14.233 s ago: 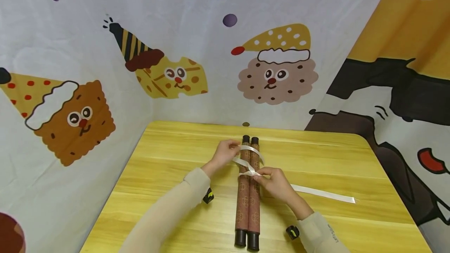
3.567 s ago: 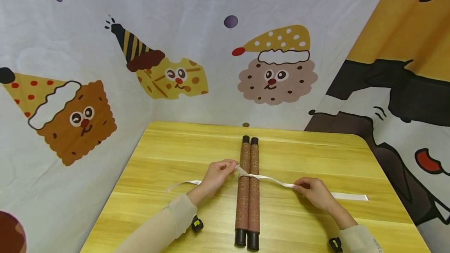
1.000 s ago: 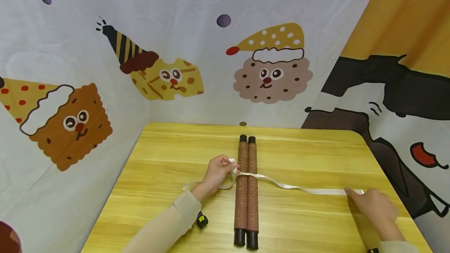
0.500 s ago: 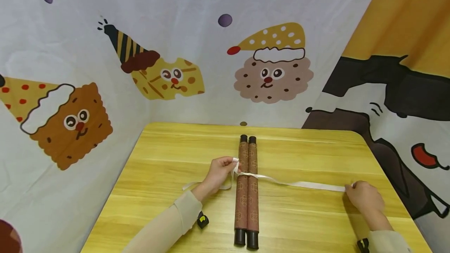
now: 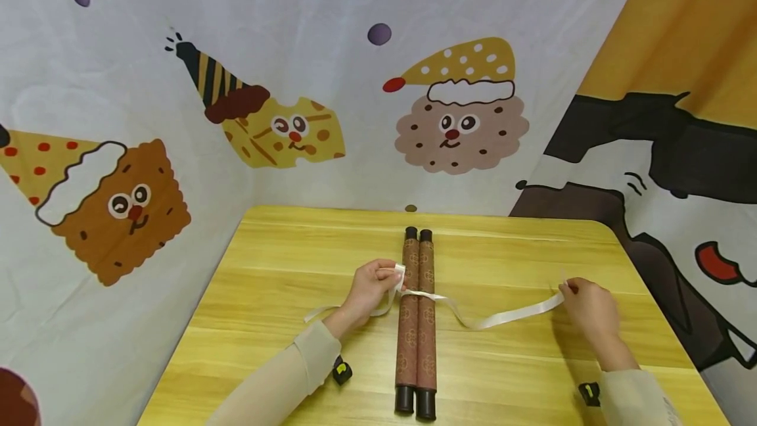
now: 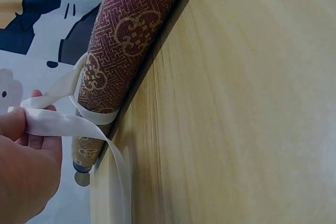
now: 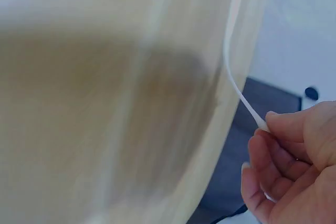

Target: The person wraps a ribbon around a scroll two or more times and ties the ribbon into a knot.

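Observation:
Two scrolls in brown-red patterned cloth with black end knobs lie side by side on the table. A white ribbon runs around them above their middle. My left hand, just left of the scrolls, pinches a folded part of the ribbon between thumb and fingers. In the left wrist view the ribbon loops from those fingers, and a tail hangs down to the table. Off to the right, my right hand pinches the ribbon's other end, raised above the table; the stretch between sags. The right wrist view shows this pinch of the ribbon.
The wooden table has rounded far corners. A white cloth with cartoon prints hangs behind and at the left of it. Black wrist devices are worn below both sleeves.
Over the last second my right hand has come left and up with the ribbon end, and the ribbon has gone slack. Earlier both hands worked close to the scrolls. My left hand stays nearly in place.

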The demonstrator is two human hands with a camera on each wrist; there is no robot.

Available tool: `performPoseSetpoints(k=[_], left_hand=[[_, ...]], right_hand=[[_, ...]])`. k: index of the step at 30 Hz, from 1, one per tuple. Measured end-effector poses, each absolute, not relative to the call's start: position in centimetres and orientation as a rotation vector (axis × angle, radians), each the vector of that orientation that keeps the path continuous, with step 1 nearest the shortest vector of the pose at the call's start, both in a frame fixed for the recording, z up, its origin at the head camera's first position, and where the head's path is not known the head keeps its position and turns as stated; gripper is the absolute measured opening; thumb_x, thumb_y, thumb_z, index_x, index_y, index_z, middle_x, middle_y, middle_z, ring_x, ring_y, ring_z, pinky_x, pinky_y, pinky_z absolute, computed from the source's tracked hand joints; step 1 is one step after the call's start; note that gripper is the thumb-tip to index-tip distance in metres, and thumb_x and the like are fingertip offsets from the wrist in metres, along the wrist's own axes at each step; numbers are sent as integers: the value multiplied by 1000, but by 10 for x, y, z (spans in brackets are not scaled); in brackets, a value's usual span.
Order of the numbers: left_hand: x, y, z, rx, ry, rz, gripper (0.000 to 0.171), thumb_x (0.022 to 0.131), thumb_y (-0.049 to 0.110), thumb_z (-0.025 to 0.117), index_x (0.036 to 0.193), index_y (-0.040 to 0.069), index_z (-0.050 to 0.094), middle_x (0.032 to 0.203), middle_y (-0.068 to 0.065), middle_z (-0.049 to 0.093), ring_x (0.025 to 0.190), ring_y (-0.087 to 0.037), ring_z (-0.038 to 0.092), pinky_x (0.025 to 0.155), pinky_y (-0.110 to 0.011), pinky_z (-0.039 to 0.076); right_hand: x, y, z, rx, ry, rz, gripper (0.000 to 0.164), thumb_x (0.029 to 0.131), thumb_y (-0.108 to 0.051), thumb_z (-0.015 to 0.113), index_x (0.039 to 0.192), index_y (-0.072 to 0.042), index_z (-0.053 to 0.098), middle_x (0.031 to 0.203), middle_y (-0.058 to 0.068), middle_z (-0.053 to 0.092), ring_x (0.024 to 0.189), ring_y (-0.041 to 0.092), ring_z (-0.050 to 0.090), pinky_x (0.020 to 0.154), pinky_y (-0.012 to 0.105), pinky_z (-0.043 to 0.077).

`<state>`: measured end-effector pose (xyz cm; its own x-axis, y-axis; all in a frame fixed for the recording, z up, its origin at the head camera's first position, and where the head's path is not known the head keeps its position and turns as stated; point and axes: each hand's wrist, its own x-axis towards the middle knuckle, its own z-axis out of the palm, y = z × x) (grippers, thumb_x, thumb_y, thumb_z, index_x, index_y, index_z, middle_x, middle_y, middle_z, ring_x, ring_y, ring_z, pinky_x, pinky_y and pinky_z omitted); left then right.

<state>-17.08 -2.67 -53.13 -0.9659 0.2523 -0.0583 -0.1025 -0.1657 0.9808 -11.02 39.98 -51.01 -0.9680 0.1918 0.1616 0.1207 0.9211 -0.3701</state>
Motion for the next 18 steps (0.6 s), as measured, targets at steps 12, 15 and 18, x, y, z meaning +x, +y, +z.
performPoseSetpoints(k=[12, 15, 18], left_hand=[[-170, -28, -534, 118, 1995, 2144, 22, 83, 14, 72, 99, 0, 70, 92, -14, 71, 82, -22, 65, 71, -32, 55], [-167, -28, -527, 117, 2004, 2131, 21, 83, 10, 70, 100, -2, 69, 95, -18, 70, 84, -23, 64, 74, -38, 55], [-166, -29, -525, 124, 1978, 2141, 20, 84, 8, 70, 100, -3, 69, 94, -18, 70, 83, -25, 65, 75, -39, 55]], right_hand=[[-143, 332, -495, 48, -2619, 672, 18, 84, -13, 70, 91, 3, 70, 77, 17, 69, 61, 25, 60, 49, 44, 52], [-152, 312, -495, 103, -2545, 704, 14, 82, -13, 72, 86, 0, 72, 73, 14, 69, 59, 22, 60, 47, 42, 52], [-158, 291, -494, 145, -2513, 759, 12, 81, -12, 72, 86, 0, 73, 75, 14, 70, 61, 21, 62, 48, 40, 53]])
